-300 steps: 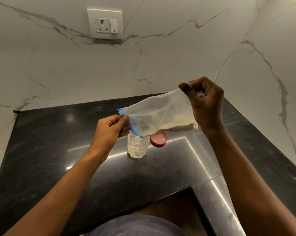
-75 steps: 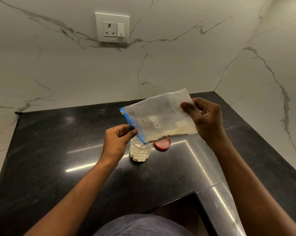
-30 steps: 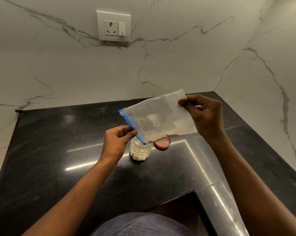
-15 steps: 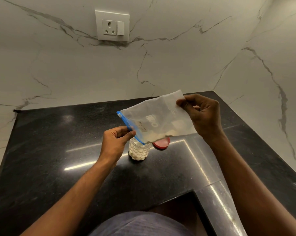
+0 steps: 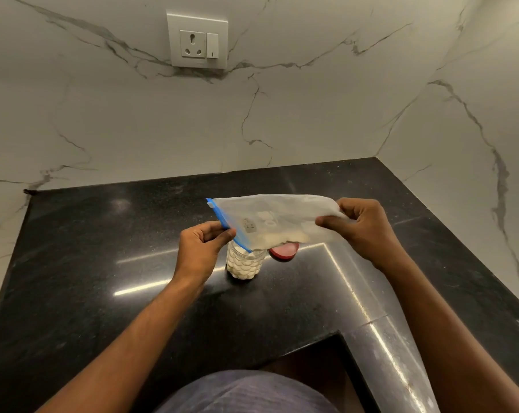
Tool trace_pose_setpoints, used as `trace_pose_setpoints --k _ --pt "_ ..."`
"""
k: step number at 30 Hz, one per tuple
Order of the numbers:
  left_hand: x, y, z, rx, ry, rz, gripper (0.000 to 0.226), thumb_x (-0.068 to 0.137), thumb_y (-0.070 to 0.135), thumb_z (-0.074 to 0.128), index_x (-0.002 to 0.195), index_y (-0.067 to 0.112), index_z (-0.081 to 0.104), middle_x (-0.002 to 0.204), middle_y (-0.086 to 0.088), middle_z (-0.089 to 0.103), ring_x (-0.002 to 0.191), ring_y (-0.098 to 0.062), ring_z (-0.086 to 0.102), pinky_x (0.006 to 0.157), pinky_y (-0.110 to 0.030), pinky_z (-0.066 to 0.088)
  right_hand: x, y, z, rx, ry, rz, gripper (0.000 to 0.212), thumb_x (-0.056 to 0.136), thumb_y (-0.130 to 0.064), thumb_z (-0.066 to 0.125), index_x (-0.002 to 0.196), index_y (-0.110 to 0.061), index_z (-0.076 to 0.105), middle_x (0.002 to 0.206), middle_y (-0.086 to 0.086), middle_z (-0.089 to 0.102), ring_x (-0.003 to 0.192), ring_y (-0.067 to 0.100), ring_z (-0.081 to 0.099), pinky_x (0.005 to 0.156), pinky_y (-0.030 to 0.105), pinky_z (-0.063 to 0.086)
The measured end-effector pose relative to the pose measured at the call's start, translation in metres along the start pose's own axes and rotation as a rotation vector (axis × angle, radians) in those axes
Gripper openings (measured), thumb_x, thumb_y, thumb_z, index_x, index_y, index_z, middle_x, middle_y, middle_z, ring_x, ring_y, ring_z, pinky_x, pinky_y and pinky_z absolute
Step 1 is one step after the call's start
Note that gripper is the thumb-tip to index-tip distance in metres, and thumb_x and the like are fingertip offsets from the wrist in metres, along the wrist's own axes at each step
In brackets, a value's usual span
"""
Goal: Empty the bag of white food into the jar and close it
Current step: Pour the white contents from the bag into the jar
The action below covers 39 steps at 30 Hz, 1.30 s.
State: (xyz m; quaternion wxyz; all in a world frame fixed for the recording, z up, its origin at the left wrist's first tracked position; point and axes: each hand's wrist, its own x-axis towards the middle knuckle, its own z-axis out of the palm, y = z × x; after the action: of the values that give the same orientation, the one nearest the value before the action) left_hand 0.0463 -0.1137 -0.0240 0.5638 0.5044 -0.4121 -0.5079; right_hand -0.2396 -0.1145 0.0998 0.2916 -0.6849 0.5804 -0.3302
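A clear zip bag [image 5: 277, 219] with a blue seal strip hangs tilted over a small clear jar [image 5: 245, 265] on the black counter. My left hand [image 5: 203, 247] pinches the blue mouth end, whose lowest corner points into the jar's open top. My right hand [image 5: 364, 226] grips the bag's closed end, a little higher. A small heap of white food lies along the bag's lower edge. The jar is nearly full of white round pieces. The red lid [image 5: 284, 251] lies flat just right of the jar, partly hidden behind the bag.
The black stone counter [image 5: 103, 263] runs into a corner of white marble walls, with an L-shaped front edge near my body. A wall socket [image 5: 197, 40] sits high on the back wall.
Since ten seconds ago the jar has filled and the bag holds less. In the last second the bag's closed end dropped lower, so the bag lies flatter.
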Motion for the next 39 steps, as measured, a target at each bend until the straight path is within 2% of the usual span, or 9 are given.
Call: trace_pose_setpoints --k 2,5,7,10,17,31,34,37,39 --pt "0.000 0.001 0.001 0.002 0.001 -0.002 0.021 0.090 0.004 0.077 0.101 0.022 0.078 0.096 0.014 0.083 0.098 -0.006 0.078 0.080 -0.016 0.060 0.000 -0.002 0.003 0.007 0.080 -0.041 0.013 0.088 -0.021 0.082 0.081 -0.016 0.073 0.082 0.006 0.074 0.074 0.022 0.071 0.068 0.036 0.061" --pt "0.000 0.002 0.001 -0.018 -0.003 -0.002 0.021 0.090 0.005 0.077 0.102 0.021 0.078 0.099 0.012 0.083 0.098 -0.006 0.078 0.080 -0.016 0.060 -0.001 -0.002 0.010 0.042 0.137 -0.085 0.015 0.091 -0.023 0.078 0.079 -0.023 0.070 0.076 0.001 0.071 0.066 0.013 0.066 0.062 0.031 0.055" --pt "-0.001 0.002 0.001 -0.026 0.003 0.006 0.021 0.090 0.005 0.077 0.104 0.020 0.079 0.100 0.011 0.083 0.098 -0.006 0.078 0.080 -0.015 0.060 -0.003 -0.003 0.015 0.054 0.126 -0.124 0.007 0.095 -0.019 0.074 0.088 -0.019 0.074 0.081 0.003 0.073 0.071 0.013 0.068 0.065 0.036 0.058" --pt "-0.001 0.001 -0.001 -0.032 0.002 0.006 0.021 0.090 0.005 0.076 0.106 0.019 0.079 0.101 0.012 0.083 0.099 -0.006 0.078 0.079 -0.014 0.059 -0.005 -0.004 0.022 0.031 0.121 -0.170 0.012 0.097 -0.010 0.070 0.106 -0.002 0.075 0.095 0.015 0.076 0.087 0.032 0.073 0.078 0.055 0.062" --pt "-0.003 0.001 -0.001 -0.039 -0.016 0.019 0.023 0.091 0.006 0.075 0.107 0.022 0.079 0.103 0.011 0.083 0.102 -0.006 0.078 0.079 -0.014 0.059 -0.002 -0.011 0.017 0.057 0.178 -0.158 0.017 0.097 -0.013 0.072 0.106 0.000 0.074 0.094 0.018 0.076 0.086 0.040 0.072 0.076 0.063 0.058" --pt "-0.005 0.000 0.001 -0.065 -0.040 0.012 0.023 0.091 0.003 0.075 0.102 0.023 0.079 0.098 0.013 0.083 0.099 -0.005 0.078 0.077 -0.013 0.059 -0.003 -0.011 0.022 0.058 0.150 -0.193 0.011 0.096 -0.005 0.072 0.106 -0.004 0.076 0.094 0.009 0.077 0.086 0.024 0.074 0.074 0.039 0.063" --pt "-0.004 -0.002 0.001 -0.059 -0.030 0.008 0.024 0.091 0.005 0.076 0.104 0.025 0.079 0.099 0.014 0.083 0.099 -0.003 0.077 0.077 -0.012 0.058 -0.001 -0.013 0.019 0.120 0.224 -0.173 0.008 0.095 -0.016 0.075 0.102 -0.013 0.076 0.089 0.001 0.076 0.078 0.012 0.072 0.068 0.029 0.058" --pt "-0.003 -0.004 0.000 -0.065 -0.007 -0.005 0.023 0.091 0.006 0.076 0.105 0.024 0.079 0.101 0.013 0.083 0.100 -0.004 0.078 0.078 -0.012 0.058 -0.005 -0.012 0.020 0.070 0.072 -0.089 0.036 0.087 -0.031 0.080 0.118 -0.015 0.071 0.107 0.002 0.074 0.095 0.016 0.072 0.078 0.031 0.062" --pt "-0.002 -0.005 -0.002 -0.074 0.020 -0.021 0.022 0.091 0.005 0.076 0.105 0.022 0.079 0.101 0.011 0.083 0.100 -0.006 0.078 0.079 -0.013 0.059 -0.010 -0.008 0.020 0.005 -0.046 -0.017 0.053 0.083 -0.028 0.085 0.131 -0.017 0.064 0.121 -0.001 0.068 0.108 0.016 0.067 0.088 0.032 0.062"
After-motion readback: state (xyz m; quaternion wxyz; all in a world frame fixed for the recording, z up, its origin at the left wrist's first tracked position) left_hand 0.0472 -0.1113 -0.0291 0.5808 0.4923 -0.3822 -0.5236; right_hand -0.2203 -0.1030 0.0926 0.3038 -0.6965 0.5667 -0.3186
